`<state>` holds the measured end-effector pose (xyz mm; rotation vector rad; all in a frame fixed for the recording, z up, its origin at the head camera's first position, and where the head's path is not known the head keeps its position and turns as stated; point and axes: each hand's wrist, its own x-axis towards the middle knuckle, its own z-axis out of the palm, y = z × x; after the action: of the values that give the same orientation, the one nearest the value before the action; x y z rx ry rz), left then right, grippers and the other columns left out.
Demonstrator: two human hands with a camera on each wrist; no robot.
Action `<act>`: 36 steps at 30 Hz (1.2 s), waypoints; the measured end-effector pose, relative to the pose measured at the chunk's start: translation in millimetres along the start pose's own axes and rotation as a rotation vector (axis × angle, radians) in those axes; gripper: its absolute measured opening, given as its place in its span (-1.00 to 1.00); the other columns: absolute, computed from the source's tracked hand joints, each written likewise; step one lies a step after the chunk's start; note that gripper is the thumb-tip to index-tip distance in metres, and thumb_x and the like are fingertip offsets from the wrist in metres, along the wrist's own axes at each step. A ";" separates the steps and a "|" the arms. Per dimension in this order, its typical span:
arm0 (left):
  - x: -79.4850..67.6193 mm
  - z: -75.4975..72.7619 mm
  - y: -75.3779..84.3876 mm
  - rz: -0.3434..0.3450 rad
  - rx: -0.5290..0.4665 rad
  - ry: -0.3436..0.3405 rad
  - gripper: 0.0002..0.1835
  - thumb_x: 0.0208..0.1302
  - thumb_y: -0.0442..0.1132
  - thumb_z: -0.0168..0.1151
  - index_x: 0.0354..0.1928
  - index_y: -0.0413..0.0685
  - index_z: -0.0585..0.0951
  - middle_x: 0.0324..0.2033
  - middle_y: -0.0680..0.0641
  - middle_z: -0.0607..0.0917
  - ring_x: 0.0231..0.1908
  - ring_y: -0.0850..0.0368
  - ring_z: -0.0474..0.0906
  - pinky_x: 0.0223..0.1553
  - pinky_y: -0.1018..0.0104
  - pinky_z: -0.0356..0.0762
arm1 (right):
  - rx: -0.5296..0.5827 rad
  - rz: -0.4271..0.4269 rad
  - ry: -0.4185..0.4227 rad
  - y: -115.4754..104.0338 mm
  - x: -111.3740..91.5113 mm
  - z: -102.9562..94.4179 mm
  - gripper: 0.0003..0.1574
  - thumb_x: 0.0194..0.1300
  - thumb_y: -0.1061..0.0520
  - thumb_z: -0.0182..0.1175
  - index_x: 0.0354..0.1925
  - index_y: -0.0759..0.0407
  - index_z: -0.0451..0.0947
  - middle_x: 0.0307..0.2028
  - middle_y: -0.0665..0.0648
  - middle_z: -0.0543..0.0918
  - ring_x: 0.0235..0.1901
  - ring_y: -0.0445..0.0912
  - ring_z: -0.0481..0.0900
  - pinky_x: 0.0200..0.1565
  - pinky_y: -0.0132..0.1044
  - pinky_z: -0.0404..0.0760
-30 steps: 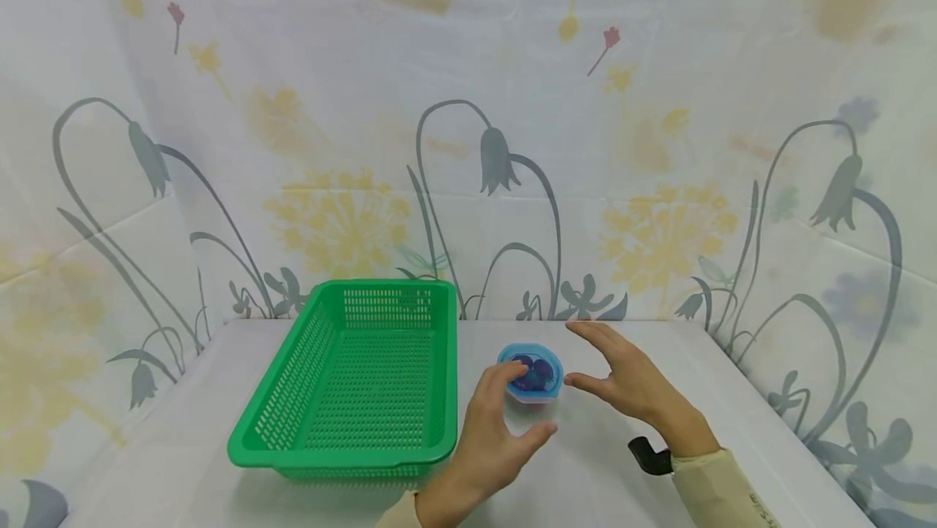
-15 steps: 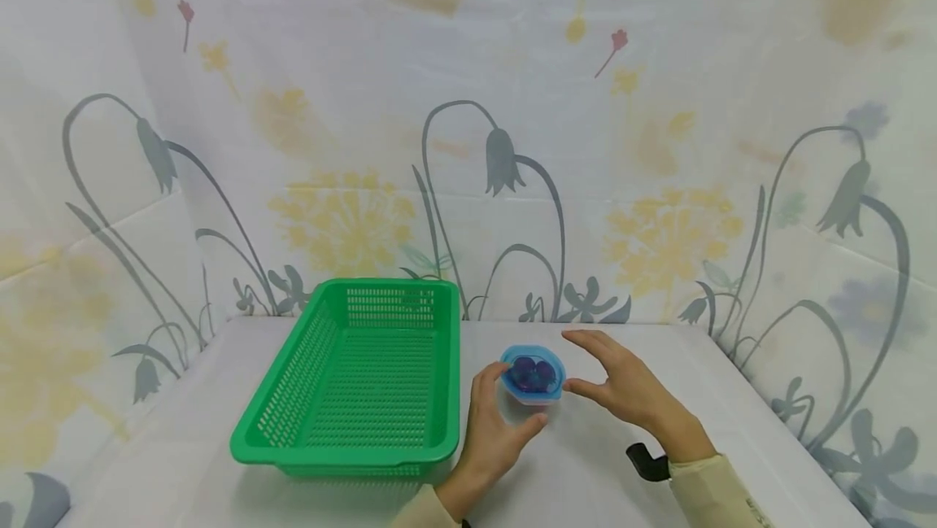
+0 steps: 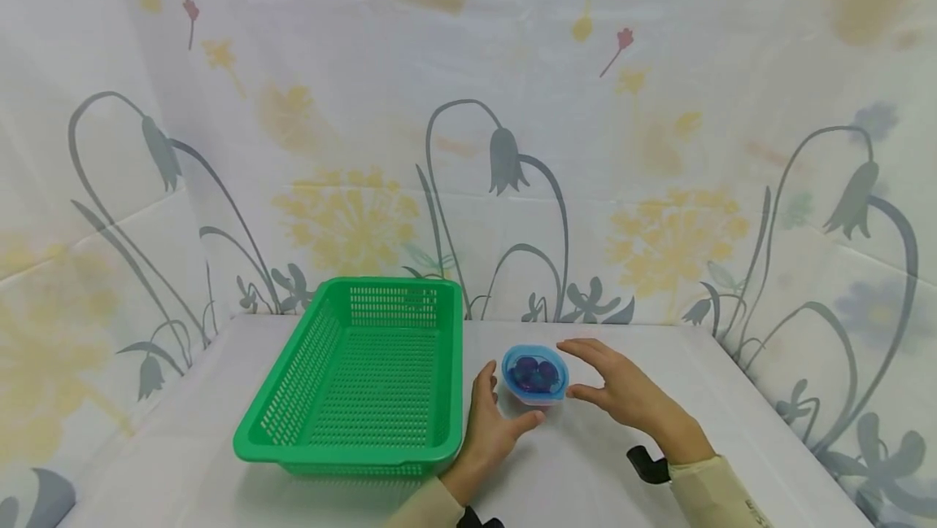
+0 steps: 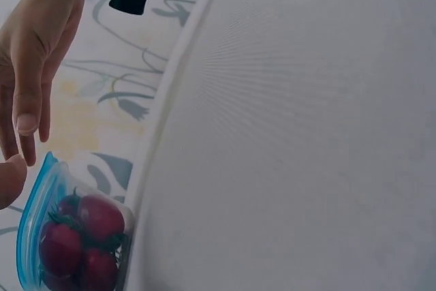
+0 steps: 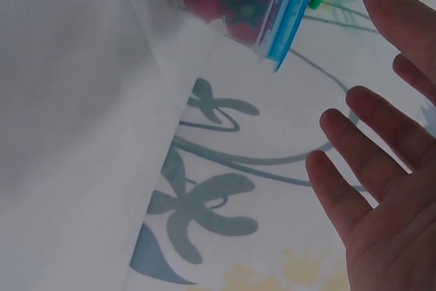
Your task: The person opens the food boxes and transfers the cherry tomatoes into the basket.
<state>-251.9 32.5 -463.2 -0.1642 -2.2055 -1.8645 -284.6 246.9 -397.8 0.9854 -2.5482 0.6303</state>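
A small clear plastic container (image 3: pixel 529 399) with a blue lid (image 3: pixel 535 351) stands on the white table. Red cherry tomatoes (image 4: pixel 101 217) with green stalks show through its side in the left wrist view. To the container's left and nearer the person is the left hand (image 3: pixel 489 434), its thumb and fingers spread apart. The right hand (image 3: pixel 622 388) is held close at the right, thumb and fingers apart, facing the lid. Neither hand grips anything. In the right wrist view, a gap separates the right fingers (image 5: pixel 368 141) from the container.
Left of the container stands a large green perforated basket (image 3: pixel 351 456), its right rim beside the left hand. The white table (image 3: pixel 586 479) ends at a flower-printed curtain (image 3: pixel 659 146). A black strap piece (image 3: pixel 647 464) sits by the right wrist.
The left hand has drawn back from over the lid to the container's left side. The right hand has shifted slightly toward the container. The container and basket stay put on the table.
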 end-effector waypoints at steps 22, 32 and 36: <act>20.0 3.7 -14.1 0.046 -0.144 -0.136 0.00 -0.09 -0.36 0.52 0.37 -0.28 0.13 0.30 -0.28 0.31 0.32 -0.26 0.20 0.28 -0.09 0.16 | 0.043 -0.059 -0.103 10.7 3.9 22.5 -0.26 0.03 0.20 0.45 0.20 0.15 0.45 0.20 0.16 0.46 0.18 0.10 0.44 0.08 0.04 0.48; 19.8 4.8 -18.3 0.059 -0.181 -0.146 -0.04 -0.06 -0.37 0.50 0.36 -0.30 0.13 0.27 -0.31 0.34 0.30 -0.23 0.24 0.27 -0.08 0.19 | -0.004 -0.083 -0.196 4.6 7.8 28.4 -0.35 0.10 0.16 0.40 0.18 0.10 0.48 0.21 0.11 0.45 0.22 0.11 0.39 0.13 0.04 0.44; 20.4 3.1 -19.6 0.056 -0.197 -0.148 -0.04 -0.05 -0.37 0.49 0.36 -0.31 0.13 0.26 -0.32 0.36 0.28 -0.21 0.27 0.26 -0.07 0.23 | -0.029 -0.121 -0.203 2.2 9.1 27.0 -0.39 0.11 0.22 0.38 0.16 0.15 0.51 0.19 0.13 0.47 0.20 0.12 0.42 0.11 0.04 0.46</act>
<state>-276.7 30.6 -477.0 -0.4079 -2.0801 -2.0974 -296.5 229.5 -417.1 1.2395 -2.6363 0.4798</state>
